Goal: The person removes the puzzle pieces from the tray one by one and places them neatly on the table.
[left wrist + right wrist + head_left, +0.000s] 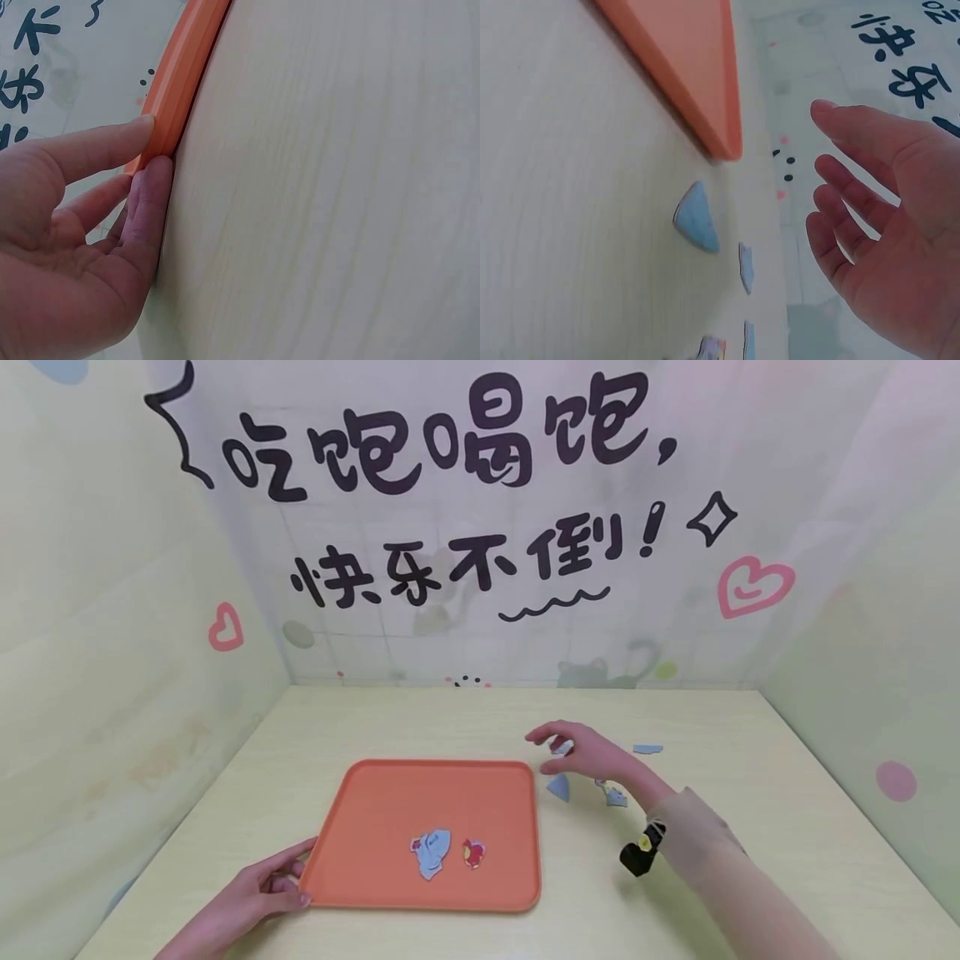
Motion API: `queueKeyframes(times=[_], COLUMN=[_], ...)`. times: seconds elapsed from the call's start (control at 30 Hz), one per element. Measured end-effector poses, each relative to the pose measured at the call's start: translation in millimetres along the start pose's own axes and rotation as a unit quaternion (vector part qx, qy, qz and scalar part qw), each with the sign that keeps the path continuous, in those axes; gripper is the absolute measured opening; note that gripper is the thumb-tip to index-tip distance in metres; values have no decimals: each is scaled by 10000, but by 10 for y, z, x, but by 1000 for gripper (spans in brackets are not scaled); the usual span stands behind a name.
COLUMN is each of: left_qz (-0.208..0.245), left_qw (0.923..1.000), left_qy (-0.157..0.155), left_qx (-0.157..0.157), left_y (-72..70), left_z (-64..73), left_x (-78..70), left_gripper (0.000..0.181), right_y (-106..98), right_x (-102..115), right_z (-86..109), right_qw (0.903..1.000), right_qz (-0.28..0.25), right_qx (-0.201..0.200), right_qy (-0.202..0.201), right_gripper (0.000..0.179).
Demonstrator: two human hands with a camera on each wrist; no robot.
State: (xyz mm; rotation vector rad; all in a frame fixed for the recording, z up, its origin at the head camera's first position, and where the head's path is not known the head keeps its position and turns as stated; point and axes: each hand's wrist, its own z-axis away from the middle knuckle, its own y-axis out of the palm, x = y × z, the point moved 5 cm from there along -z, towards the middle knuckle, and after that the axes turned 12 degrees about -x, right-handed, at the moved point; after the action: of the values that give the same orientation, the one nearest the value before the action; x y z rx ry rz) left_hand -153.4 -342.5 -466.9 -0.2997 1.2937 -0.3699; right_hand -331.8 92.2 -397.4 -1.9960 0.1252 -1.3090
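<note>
An orange tray (pixel 420 802) lies on the table. On it are a pale blue cut-out piece (pixel 432 853) and a smaller red and yellow piece (pixel 473 853). My left hand (pixel 262 889) holds the tray's near left corner, its thumb (pixel 112 146) on the rim and its fingers (pixel 150 202) lower at the edge. Off the tray's right side, my right hand (pixel 585 752) is raised with nothing in its relaxed, spread fingers (pixel 855 184). Beneath and around it lie a blue wedge-shaped piece (pixel 558 787) and a light piece (pixel 562 747) partly hidden by the hand.
Farther right lie a thin blue strip (pixel 648 749) and a multicoloured piece (pixel 615 796), partly behind the right forearm. A black device (pixel 640 852) is strapped to the right wrist. Printed cloth walls (pixel 465 635) enclose the wooden table (pixel 360 722) at the back and sides.
</note>
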Motion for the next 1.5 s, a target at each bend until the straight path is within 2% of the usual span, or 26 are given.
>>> queueKeyframes(times=[0.17,0.3,0.47,0.63,0.8,1.07,1.3,1.5], left_qz=[-77,-143,-216,-131,-174,-81,-121,-92], left_qw=[9998,9995,9993,9994,9993,9996,9995,9996], left_qy=[-76,-145,-171,-177,-176,-145,-179,-185], left_qx=[-142,-235,-267,-278,-270,-221,-232,-202], left_y=[-25,-37,-31,-28,-39,-20,-6,-5], left_z=[1,-7,-6,5,1,1,-7,-6], left_x=[0,-3,1,-8,-15,-20,-2,2], left_gripper=[87,87,87,87,87,89,88,88], right_y=[289,567,892,1123,1244,1359,1463,1488], right_x=[267,461,638,686,687,678,597,515], right_z=[-245,-391,-455,-430,-412,-391,-344,-320], right_qw=[9997,9985,9937,9876,9839,9811,9774,9792], right_qz=[-40,-102,-152,-73,1,180,232,-86], right_qx=[155,429,971,1467,1684,1811,2052,2023], right_qy=[-161,-328,-537,-558,-599,-651,-454,-120], right_gripper=[46,46,46,44,40,38,42,41])
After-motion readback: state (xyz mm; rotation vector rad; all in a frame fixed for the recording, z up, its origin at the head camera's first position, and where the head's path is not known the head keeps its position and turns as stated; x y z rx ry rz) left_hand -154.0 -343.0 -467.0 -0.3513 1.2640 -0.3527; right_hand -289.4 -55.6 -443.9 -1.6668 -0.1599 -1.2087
